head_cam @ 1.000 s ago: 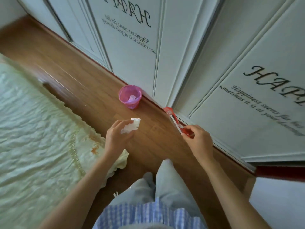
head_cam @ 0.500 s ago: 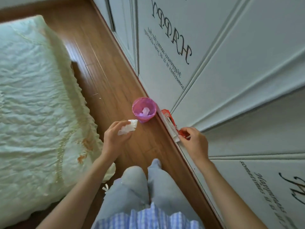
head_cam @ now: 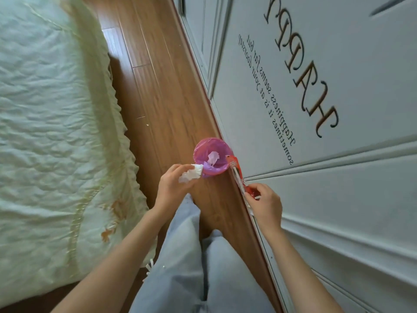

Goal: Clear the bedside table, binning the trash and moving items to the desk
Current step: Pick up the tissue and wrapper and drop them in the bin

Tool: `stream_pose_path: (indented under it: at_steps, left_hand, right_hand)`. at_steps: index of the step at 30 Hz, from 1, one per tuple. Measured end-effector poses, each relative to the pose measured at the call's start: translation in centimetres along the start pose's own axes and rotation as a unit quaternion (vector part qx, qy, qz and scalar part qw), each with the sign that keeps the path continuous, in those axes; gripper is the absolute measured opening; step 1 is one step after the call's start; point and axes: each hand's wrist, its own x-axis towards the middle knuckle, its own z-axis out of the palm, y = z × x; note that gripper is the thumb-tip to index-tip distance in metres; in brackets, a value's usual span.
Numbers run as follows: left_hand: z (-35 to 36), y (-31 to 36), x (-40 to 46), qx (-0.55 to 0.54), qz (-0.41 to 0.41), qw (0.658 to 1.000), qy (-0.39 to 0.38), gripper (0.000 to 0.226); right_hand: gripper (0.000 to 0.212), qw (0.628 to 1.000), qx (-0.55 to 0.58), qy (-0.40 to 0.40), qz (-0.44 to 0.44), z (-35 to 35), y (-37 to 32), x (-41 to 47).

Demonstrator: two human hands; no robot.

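Observation:
A small bin with a pink liner stands on the wooden floor against the wardrobe, with a crumpled white scrap inside. My left hand holds a crumpled white tissue just at the bin's near left rim. My right hand grips one end of a long red and white wrapper, whose far end reaches the bin's right rim.
The bed with a pale green quilted cover fills the left side. White wardrobe doors with lettering run along the right. A narrow strip of wooden floor lies between them. My legs in light trousers are below.
The bin has come much closer to both hands as I moved toward it. The tissue now reaches the bin's rim and the wrapper's tip is beside it.

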Motion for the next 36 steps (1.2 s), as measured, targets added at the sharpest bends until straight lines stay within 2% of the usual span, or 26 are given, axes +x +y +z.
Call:
stream_pose_path:
  at_steps: [8, 12, 19, 25, 32, 36]
  left_hand:
    - [3.0, -3.8, 10.7, 0.012, -0.009, 0.999, -0.047, 0.035]
    - [6.9, -6.9, 15.2, 0.013, -0.022, 0.997, -0.075, 0.035]
    - [15.7, -13.6, 22.2, 0.014, -0.057, 0.995, -0.081, 0.034]
    - [23.5, -21.4, 25.1, 0.026, -0.138, 0.986, -0.092, 0.031]
    - [30.3, -27.7, 27.6, 0.1, -0.153, 0.97, -0.159, 0.041]
    - [30.9, -28.2, 27.5, 0.138, -0.143, 0.963, -0.183, 0.044]
  right_hand:
    - [0.012, 0.999, 0.005, 0.006, 0.05, 4.5, -0.6, 8.2]
    - [0.013, 0.998, 0.005, -0.002, 0.06, 6.9, 0.9, 11.8]
    - [0.015, 0.998, -0.004, -0.03, 0.053, 13.2, 5.6, 17.0]
    - [0.016, 0.996, -0.016, -0.056, 0.068, 19.8, 10.9, 20.4]
    - [0.016, 0.992, -0.036, -0.094, 0.081, 25.4, 15.4, 23.6]
    - [0.016, 0.98, -0.062, -0.158, 0.101, 27.4, 16.7, 25.6]
